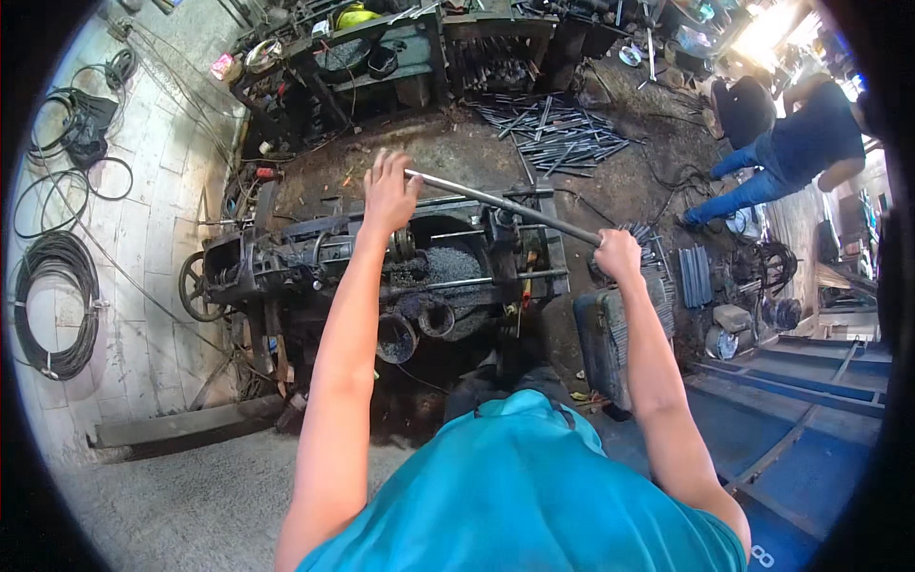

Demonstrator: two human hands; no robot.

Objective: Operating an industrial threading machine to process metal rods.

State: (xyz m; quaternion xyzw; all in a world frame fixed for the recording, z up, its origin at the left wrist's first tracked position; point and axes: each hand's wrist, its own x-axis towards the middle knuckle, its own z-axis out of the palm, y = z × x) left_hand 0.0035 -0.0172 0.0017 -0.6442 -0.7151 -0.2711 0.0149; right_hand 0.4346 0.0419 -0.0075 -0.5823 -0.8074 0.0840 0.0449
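Holding rod [507, 203], left hand [388, 194] possibly touching

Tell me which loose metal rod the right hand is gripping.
The long rod slanting above the machine, its other end at the left hand; the piled rods lie on the floor beyond.

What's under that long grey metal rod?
Under the long grey metal rod is a dark metal machine with a heap of small grey chips in it. What lies beneath the chips is covered.
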